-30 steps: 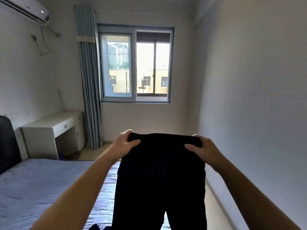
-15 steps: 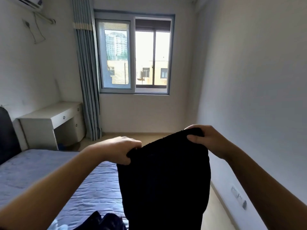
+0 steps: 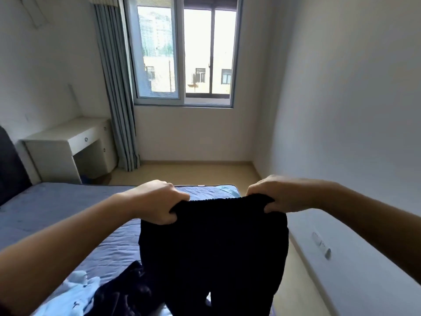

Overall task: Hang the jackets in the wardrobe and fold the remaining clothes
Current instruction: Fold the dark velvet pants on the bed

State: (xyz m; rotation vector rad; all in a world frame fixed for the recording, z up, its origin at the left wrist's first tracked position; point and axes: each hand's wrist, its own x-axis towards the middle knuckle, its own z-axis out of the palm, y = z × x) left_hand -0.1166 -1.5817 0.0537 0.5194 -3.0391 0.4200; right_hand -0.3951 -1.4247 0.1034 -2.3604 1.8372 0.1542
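The black trousers (image 3: 211, 247) hung in the air above the foot of the bed (image 3: 57, 208), held up by their ribbed waistband. The left hand (image 3: 157, 201) gripped the waistband's left end, its fingers (image 3: 172, 216) curled over the cloth and clenched on it. The right hand (image 3: 273, 195) gripped the right end in the same way, fingers (image 3: 270, 207) tucked around the edge. The waistband was stretched flat between the two hands, and the legs dropped straight below them, parting near the lower edge of the view. Beneath the trousers, on the blue bed cover, lay a crumpled dark garment (image 3: 120, 290) touching a pale blue garment (image 3: 73, 290). A small pale label (image 3: 227, 190) at the bed's far corner was too small to read. A white bench (image 3: 68, 142) stood beside the curtain (image 3: 118, 87) by the window (image 3: 184, 53).
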